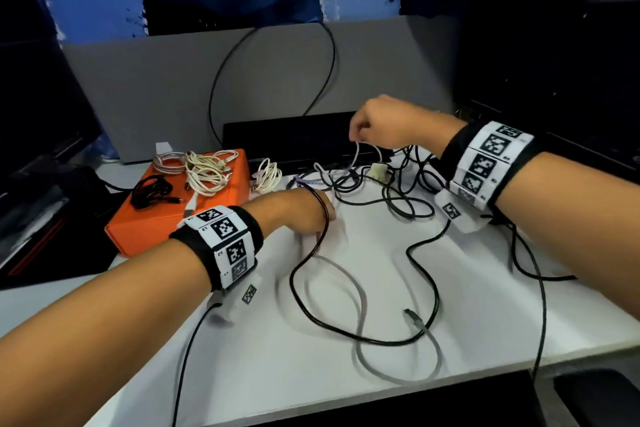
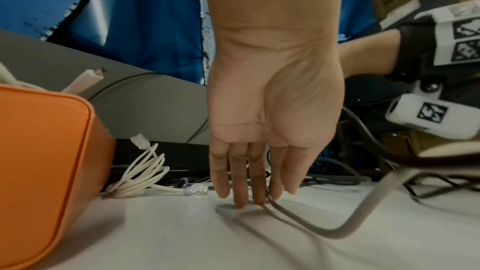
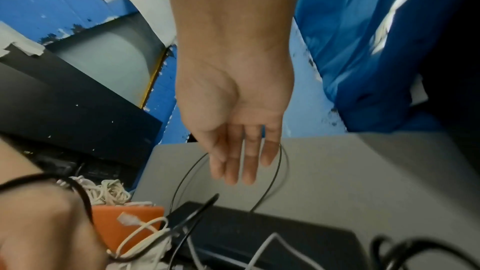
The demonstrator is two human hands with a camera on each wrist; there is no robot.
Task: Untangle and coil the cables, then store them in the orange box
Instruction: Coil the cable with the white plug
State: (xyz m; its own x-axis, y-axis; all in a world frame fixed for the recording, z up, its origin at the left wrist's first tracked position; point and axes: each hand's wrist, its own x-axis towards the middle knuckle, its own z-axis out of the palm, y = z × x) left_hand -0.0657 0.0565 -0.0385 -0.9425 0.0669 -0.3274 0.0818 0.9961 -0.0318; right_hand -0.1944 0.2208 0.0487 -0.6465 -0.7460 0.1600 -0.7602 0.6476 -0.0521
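While left hand (image 2: 272, 110) fingers (image 2: 240, 182) straight, black cable (image 2: 298, 221) passes between fingertips.

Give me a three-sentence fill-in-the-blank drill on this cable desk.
1. Several coiled cables lie on top of the ___ box.
2. The left hand presses a dark cable onto the white ___.
3. The right hand hovers over the tangled cables, which are mostly ___.
Missing words: orange; table; black.
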